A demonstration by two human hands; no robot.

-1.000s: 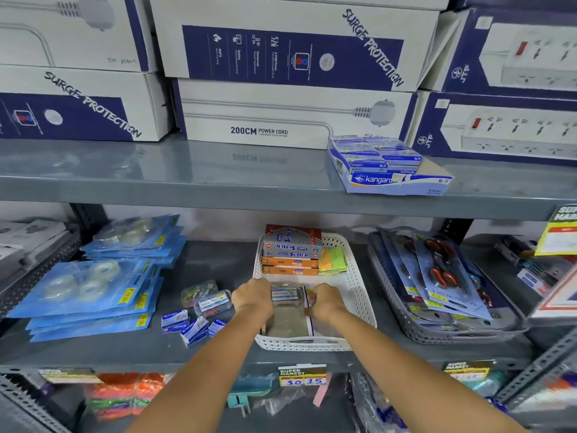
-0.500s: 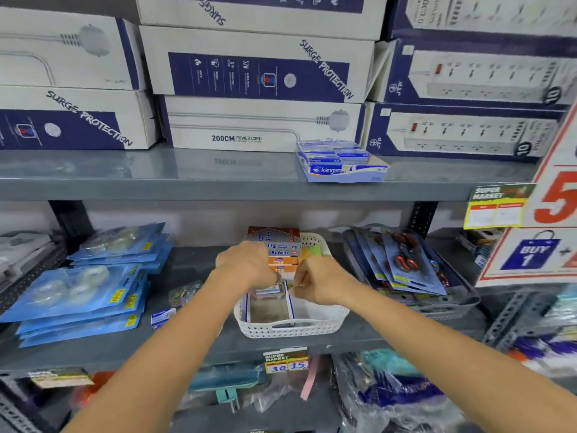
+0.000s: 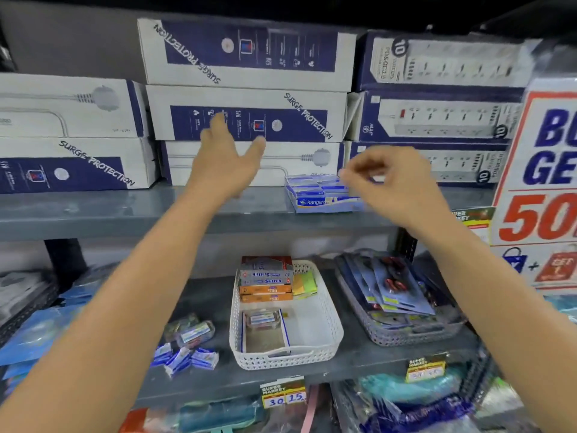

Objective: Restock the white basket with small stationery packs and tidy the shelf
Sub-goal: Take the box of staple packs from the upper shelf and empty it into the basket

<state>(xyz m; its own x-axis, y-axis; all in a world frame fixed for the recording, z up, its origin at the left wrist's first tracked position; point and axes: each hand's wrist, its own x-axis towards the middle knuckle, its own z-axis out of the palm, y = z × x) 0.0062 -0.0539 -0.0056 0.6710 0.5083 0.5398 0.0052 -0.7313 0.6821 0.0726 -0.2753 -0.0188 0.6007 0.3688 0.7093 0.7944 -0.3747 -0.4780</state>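
White basket (image 3: 324, 335) sits half-filled below, both hands now lifted away. Left hand (image 3: 223, 164) is spread wide and empty; right hand (image 3: 396, 182), fingers curled narrow, nears the Kangaro box (image 3: 318, 195), likely for more packs.

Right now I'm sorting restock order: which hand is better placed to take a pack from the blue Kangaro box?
Probably the right hand: its fingers sit at the Kangaro box on the upper shelf. The left hand is spread open, off to the box's left.
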